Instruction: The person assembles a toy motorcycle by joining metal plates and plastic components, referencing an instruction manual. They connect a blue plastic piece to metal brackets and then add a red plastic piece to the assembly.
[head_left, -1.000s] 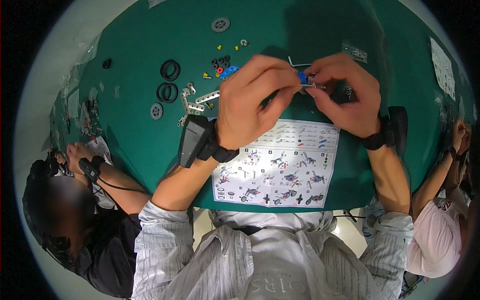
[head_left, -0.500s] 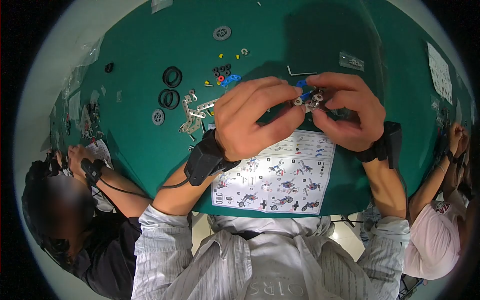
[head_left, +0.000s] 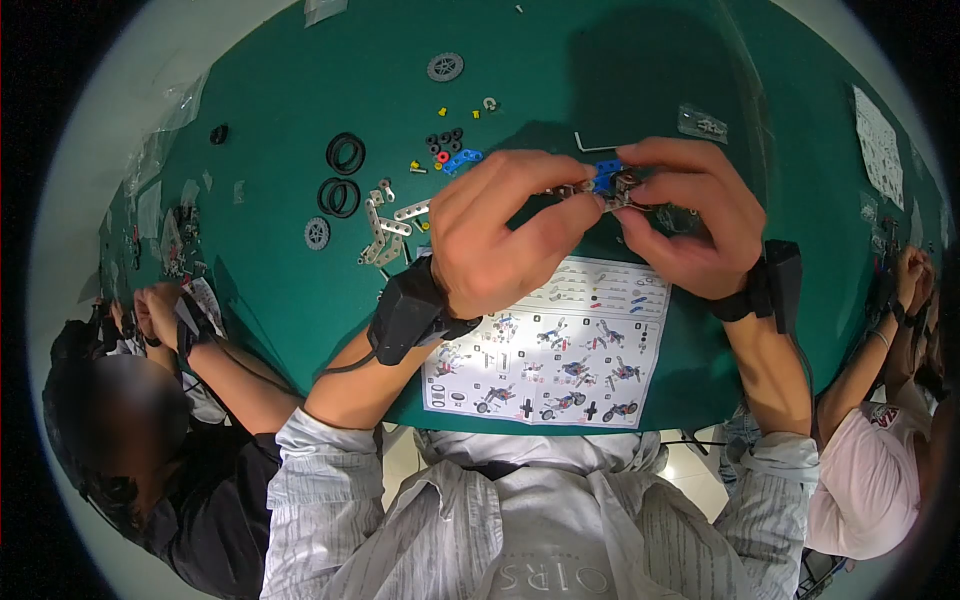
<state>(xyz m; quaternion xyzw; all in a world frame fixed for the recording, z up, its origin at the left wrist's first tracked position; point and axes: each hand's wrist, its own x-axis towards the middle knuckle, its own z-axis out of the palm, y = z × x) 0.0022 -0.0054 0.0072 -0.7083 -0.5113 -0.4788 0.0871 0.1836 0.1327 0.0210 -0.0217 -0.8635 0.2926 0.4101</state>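
Observation:
My left hand point(head_left: 510, 235) and my right hand point(head_left: 700, 215) are both closed on a small model assembly point(head_left: 607, 182) of blue and silvery metal parts. Fingertips of both hands cover much of it, so its exact shape is hidden. Just beyond it on the table lies a hex key point(head_left: 597, 146). Under my wrists is a printed instruction sheet point(head_left: 545, 350) with pictures of a motorcycle model. Left of my left hand are perforated metal strips point(head_left: 392, 228), some partly hidden by the hand. A loose blue part point(head_left: 462, 160) lies beyond its knuckles.
Black rubber tyres point(head_left: 338, 198), grey wheels point(head_left: 445, 67), small black rings point(head_left: 444, 140) and yellow pieces point(head_left: 442, 112) lie on the green table point(head_left: 290, 100). A small plastic bag point(head_left: 702, 123) is at the right. Co-workers sit on both sides, a hand point(head_left: 157, 312) showing at left.
The assembly has turned between my fingers, showing more of its blue part. My left fingers have shifted slightly. At left, the co-worker's hands have moved a little.

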